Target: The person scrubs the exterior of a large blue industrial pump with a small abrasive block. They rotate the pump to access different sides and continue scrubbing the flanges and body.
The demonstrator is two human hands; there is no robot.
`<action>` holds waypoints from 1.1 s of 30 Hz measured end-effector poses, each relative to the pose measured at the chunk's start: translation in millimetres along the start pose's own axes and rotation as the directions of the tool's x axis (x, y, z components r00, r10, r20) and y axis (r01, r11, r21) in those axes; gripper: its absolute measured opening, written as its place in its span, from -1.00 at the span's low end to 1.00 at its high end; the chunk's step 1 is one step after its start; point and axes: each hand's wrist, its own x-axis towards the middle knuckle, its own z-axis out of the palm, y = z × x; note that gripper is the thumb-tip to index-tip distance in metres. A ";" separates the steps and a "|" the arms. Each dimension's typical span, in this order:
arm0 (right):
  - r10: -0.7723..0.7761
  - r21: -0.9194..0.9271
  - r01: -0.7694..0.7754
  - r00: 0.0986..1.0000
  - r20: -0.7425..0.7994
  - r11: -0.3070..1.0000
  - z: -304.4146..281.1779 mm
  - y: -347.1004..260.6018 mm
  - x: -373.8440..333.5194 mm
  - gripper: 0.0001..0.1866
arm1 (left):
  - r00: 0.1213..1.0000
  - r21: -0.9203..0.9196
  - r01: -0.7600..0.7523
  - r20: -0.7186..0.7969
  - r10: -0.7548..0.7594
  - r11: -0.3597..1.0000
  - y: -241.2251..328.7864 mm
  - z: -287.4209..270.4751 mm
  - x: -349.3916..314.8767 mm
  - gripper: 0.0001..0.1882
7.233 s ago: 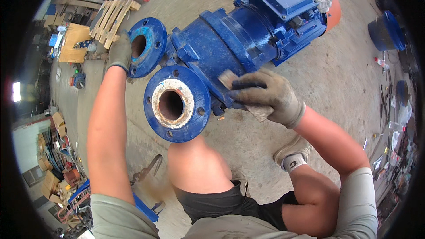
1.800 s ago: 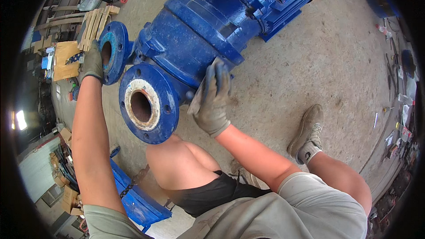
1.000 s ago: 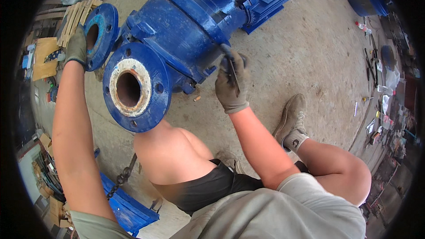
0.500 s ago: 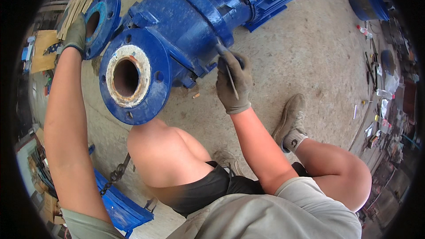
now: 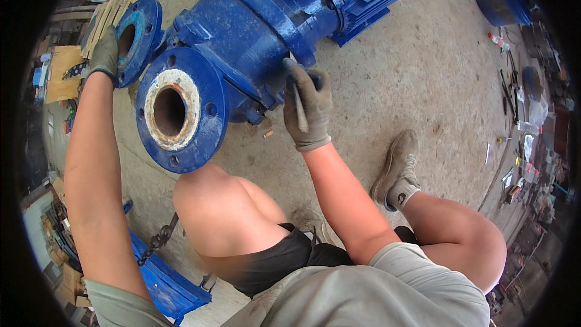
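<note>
- Big blue cast-iron pump (image 5: pixel 254 30) lies on the concrete floor (image 5: pixel 411 85), flanges at the near left.
- Gloved right hand (image 5: pixel 307 106), grip closed round a thin grey tool (image 5: pixel 298 104), works the casing; scraping looks unfinished.
- Gloved left hand (image 5: pixel 104 54), fingers curled on the far round flange (image 5: pixel 136 39), steadies it.
- Near flange (image 5: pixel 181 109): face rusty, apparently not yet cleaned.
</note>
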 end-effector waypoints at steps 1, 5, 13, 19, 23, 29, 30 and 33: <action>0.028 -0.023 -0.028 1.000 -0.004 0.999 -0.5 2.4 -0.4 -0.40 | 1.000 0.043 -0.008 -0.012 0.008 0.999 0.0 1.7 0.9 -0.08; 0.057 -0.015 -0.058 0.998 -0.041 0.998 -6.2 3.0 -6.3 -0.55 | 0.998 -0.216 0.055 0.044 -0.046 0.975 -3.3 4.3 2.8 -0.07; 0.066 0.017 -0.066 0.998 -0.007 0.998 -5.1 -11.6 1.9 -0.56 | 0.999 0.174 -0.039 0.023 0.036 0.984 -3.9 -4.5 5.6 -0.11; 0.011 0.088 -0.008 0.999 -0.033 0.996 -5.9 -18.3 16.6 -0.54 | 0.999 -0.054 0.015 0.053 -0.012 0.998 -1.0 -6.7 -6.3 -0.08; -0.001 0.042 0.001 1.000 -0.007 0.999 -9.0 -14.3 15.5 -0.45 | 0.994 0.157 -0.112 0.010 0.112 0.981 1.4 -6.1 -8.7 -0.10; 0.026 0.085 -0.030 0.999 0.046 0.996 -11.8 -7.0 9.3 -0.55 | 1.000 0.100 0.008 0.002 -0.009 0.995 -2.5 -4.5 -2.0 -0.09; 0.020 0.085 -0.024 0.998 0.056 0.996 -12.5 -7.7 9.8 -0.55 | 0.996 -0.016 0.073 0.057 -0.072 0.997 -3.3 -4.8 -2.0 -0.09; 0.058 0.105 -0.063 0.997 0.050 0.992 -13.0 -12.1 14.1 -0.54 | 0.986 -0.171 0.149 0.096 -0.134 0.974 -1.8 -6.7 -3.4 -0.09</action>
